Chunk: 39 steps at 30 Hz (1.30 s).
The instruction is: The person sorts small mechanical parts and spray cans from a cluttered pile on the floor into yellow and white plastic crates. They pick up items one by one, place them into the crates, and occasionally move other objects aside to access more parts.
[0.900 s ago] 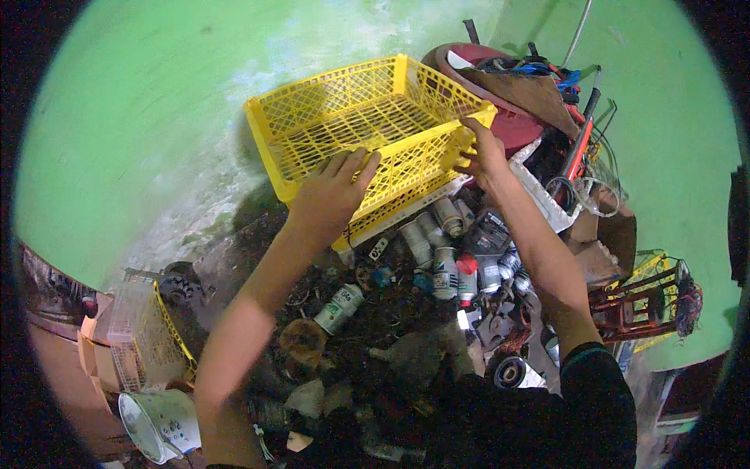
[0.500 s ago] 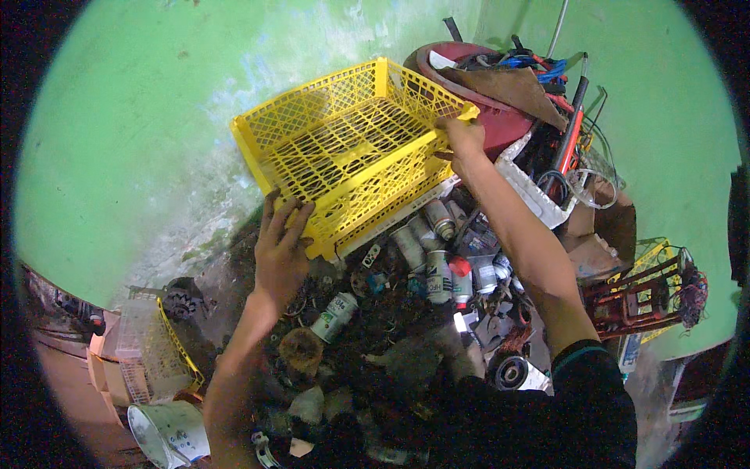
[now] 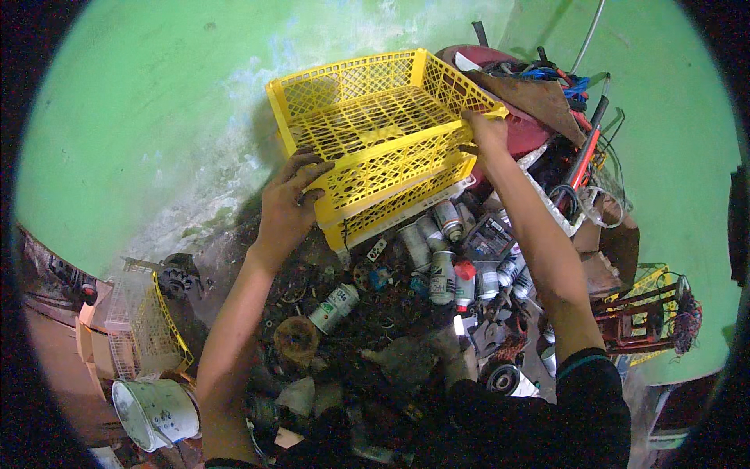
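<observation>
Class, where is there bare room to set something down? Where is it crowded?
The upper yellow crate looks bare between its walls; so does floor between black toothed part and left forearm. Cans crowd the crate's near side.

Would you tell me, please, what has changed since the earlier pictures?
The left hand has moved left along the upper yellow crate to its left front corner. The crate's left end has shifted rightward, closer in line with the lower yellow crate. The right hand remains at the right front corner.
</observation>
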Motion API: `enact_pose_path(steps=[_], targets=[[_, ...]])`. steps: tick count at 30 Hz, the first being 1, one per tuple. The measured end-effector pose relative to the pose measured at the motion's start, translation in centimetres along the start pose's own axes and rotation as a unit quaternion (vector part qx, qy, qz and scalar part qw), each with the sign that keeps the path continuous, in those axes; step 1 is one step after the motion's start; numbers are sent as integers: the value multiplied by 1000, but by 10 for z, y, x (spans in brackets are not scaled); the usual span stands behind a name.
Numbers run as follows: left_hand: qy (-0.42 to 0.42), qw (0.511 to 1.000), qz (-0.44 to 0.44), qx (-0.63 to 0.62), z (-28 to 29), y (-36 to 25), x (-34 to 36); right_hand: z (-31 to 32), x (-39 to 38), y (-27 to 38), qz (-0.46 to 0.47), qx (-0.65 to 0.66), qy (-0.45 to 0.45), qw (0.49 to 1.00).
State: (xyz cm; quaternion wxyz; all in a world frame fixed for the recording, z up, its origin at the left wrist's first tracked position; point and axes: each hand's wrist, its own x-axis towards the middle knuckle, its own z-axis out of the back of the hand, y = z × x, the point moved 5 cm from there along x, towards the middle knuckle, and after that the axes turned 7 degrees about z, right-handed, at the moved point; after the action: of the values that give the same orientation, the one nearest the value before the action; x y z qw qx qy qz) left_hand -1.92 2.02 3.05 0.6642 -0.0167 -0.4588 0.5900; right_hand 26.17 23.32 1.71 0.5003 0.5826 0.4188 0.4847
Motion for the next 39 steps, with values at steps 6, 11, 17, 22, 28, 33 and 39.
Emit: enact_pose_path(steps=[6, 11, 17, 22, 28, 33, 39], targets=[[-20, 999, 27, -10, -2, 3, 2, 5, 15, -8, 20, 20, 74, 997], [-3, 1000, 13, -19, -6, -1, 1, 14, 17, -16, 15, 13, 45, 999], [36, 999, 32, 11, -5, 3, 5, 15, 18, -24, 5, 16, 38, 999], [22, 999, 33, 17, -3, 3, 7, 16, 14, -19, 15, -8, 77, 997], [-54, 998, -2, 11, -9, 0, -1, 37, 15, -32, -16, 18, 60, 998], [-95, 992, 81, 8, 0, 1, -60, 99, -58, -63, 179, -145, 88, 969], [174, 945, 263, 84, -59, 75, -208, 109, -219, -169, 159, -416, 325, 835]])
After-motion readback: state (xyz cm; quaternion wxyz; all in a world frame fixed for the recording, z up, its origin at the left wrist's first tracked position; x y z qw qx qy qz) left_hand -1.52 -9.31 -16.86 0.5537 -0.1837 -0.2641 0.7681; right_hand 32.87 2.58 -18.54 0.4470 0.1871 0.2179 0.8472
